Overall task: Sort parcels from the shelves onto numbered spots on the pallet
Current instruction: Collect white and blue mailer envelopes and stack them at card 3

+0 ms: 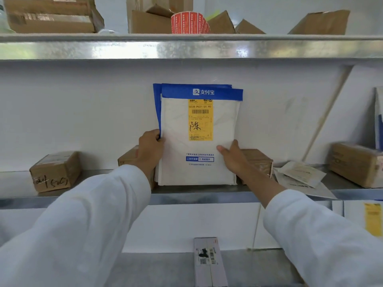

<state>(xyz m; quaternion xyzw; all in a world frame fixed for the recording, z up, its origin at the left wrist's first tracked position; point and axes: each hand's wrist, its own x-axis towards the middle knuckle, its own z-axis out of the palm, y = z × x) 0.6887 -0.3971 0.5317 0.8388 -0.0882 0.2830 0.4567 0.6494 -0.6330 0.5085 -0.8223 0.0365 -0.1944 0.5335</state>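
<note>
Parcel: white padded mailer with a blue top band and a yellow label (199, 146), standing upright on the middle metal shelf (186, 193) and leaning against the white back wall.
Behind it: second blue-edged mailer (156, 104), flat against the first, showing along the left and top.
Left hand (150, 147): fingers curled round the front mailer's left edge at mid-height.
Right hand (233, 157): thumb on the front face, pinching the lower right edge.
Sleeves: white, both arms reaching up from below.
Same shelf: brown cardboard box with handwriting (55, 171) at left; plain brown box (128, 156) behind the left hand; taped brown box (258, 162) behind the right hand; loose flat white envelopes (300, 175) further right.
Upper shelf: open cardboard boxes (151, 21); red-and-white roll (189, 22).
Lower shelf: small grey carton with a printed label (209, 262).
</note>
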